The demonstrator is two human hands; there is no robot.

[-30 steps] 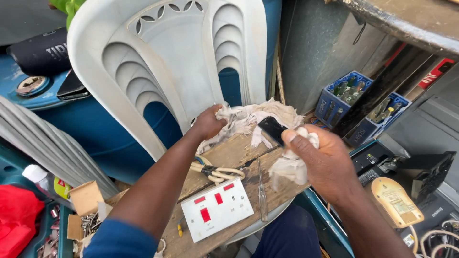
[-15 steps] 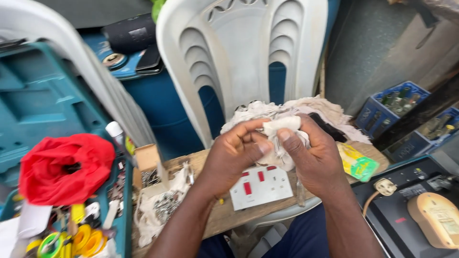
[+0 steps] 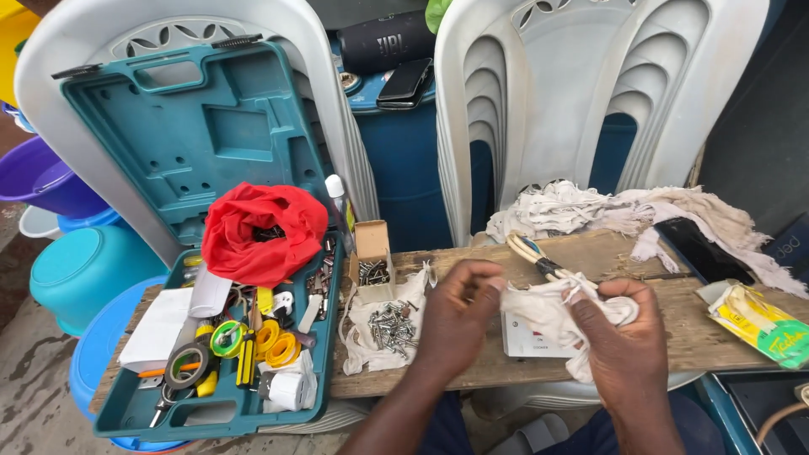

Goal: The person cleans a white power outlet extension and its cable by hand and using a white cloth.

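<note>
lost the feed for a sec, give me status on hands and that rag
Both hands on the white rag: left hand pinching one end, right hand bunching the other. White socket plate under it on the plank. Nothing in the way.

Two white chairs (image 3: 590,93), one blue barrel (image 3: 404,160) – two phones (image 3: 404,82) (dark).

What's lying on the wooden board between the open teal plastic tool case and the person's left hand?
In the head view, a white cloth heaped with loose metal screws lies between the teal tool case and the left hand, with a small open cardboard box behind.
</note>
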